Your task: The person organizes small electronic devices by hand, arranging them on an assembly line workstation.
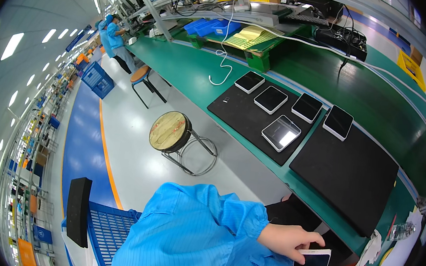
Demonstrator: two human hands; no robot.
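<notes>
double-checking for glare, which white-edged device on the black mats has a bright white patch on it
The lowest white-edged device in the picture, below the row of four devices: it shows a bright white patch, while the others look dark.

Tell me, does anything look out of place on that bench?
Two things look untidy: a white cable curls loosely on the green bench, its end seemingly plugged into nothing, and a crumpled white cloth lies at the edge.

Phone (311,265) before right mat (344,176), four devices (270,99) on left mat (239,113), nearer stool (168,131) farther left
</notes>
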